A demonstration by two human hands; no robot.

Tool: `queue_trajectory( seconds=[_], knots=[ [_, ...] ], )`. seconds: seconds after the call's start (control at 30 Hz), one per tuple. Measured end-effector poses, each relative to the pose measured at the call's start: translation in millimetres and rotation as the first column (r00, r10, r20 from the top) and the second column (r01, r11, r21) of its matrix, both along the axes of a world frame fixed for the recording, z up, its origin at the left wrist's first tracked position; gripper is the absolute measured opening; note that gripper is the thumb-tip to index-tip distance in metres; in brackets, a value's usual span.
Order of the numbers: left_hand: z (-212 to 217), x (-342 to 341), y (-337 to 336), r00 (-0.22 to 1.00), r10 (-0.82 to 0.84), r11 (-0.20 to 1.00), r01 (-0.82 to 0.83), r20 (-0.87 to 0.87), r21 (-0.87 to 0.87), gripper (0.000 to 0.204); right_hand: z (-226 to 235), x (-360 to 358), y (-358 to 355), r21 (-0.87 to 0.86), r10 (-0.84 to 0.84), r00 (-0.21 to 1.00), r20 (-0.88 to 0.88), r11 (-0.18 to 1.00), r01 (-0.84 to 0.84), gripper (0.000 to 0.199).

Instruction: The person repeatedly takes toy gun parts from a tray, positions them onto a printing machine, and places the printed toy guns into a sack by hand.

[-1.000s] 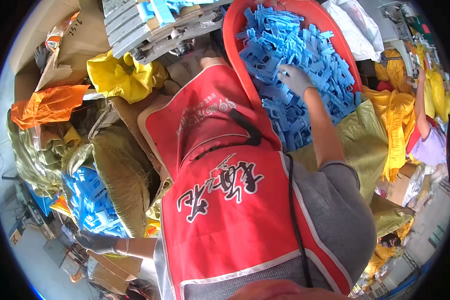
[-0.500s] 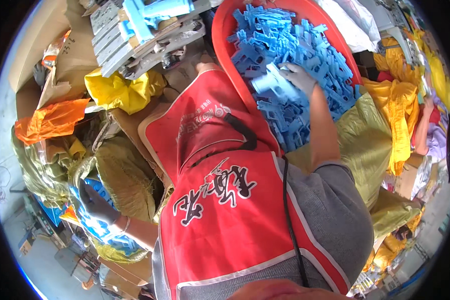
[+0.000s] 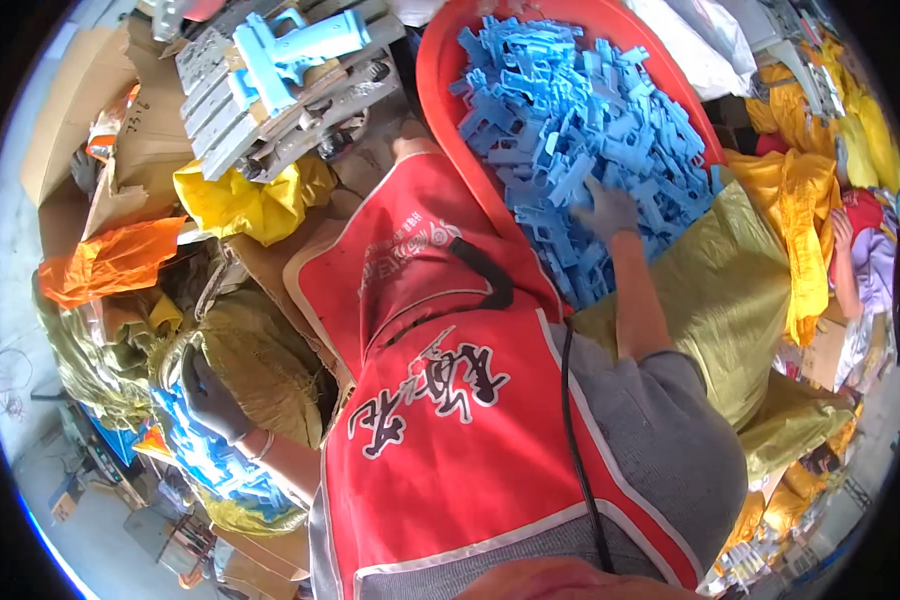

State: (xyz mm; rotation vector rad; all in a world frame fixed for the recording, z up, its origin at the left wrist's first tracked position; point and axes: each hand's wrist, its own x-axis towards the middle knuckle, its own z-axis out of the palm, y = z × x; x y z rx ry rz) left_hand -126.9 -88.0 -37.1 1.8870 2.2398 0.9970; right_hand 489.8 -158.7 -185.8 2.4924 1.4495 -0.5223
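My right hand (image 3: 610,212), in a grey glove, reaches into a heap of light blue plastic toy-gun parts (image 3: 570,110) in a red tub (image 3: 438,75). Its fingers are apart, touching the parts, and no piece shows clearly in its grasp. At the left, my gloved left hand (image 3: 215,400) lies at the mouth of a greenish woven sack (image 3: 260,350), over more blue parts (image 3: 232,470). Its fingers look stretched out along the sack's inner side, their tips partly hidden.
Two larger blue toy guns (image 3: 300,50) lie on a grey slatted stack (image 3: 210,110) at the far left. Yellow (image 3: 250,200) and orange bags (image 3: 110,262) hang by the cardboard (image 3: 80,130). An olive sheet (image 3: 720,290) drapes the tub's near right. Another person's arm (image 3: 845,265) shows far right.
My right hand has moved nearer, down into the heap. The large blue piece in it has left its grasp. My left hand has shifted slightly at the sack's mouth.
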Motion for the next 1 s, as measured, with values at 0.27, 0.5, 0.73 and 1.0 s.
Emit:
queue_trajectory(
  seconds=[0.27, 0.5, 0.73, 1.0],
  knots=[
    [17.5, 85.9, 59.2, 0.961, -0.264, 0.962, 0.257, 0.081, 0.090, 0.022, -50.5, -10.7, 57.7, 0.177, 0.077, 0.995, -0.062, 0.982, -0.065, 0.076],
    [45.0, 122.2, 89.6, 0.909, -0.408, 0.906, 0.392, 0.081, 0.160, 0.021, -51.8, -9.3, 57.3, 0.339, 0.070, 0.978, -0.196, 0.941, 0.001, 0.068],
    [71.5, 170.5, 145.0, 0.807, -0.586, 0.776, 0.583, -0.067, 0.240, 0.025, -14.6, -20.5, 32.5, 0.593, 0.037, 0.817, -0.575, 0.708, 0.385, 0.053],
    [77.4, 204.7, 202.7, 0.703, -0.707, 0.708, 0.701, 0.079, 0.085, 0.041, 73.5, -45.4, 65.1, 0.710, 0.308, 0.718, -0.624, 0.606, 0.357, 0.053]
  ],
)
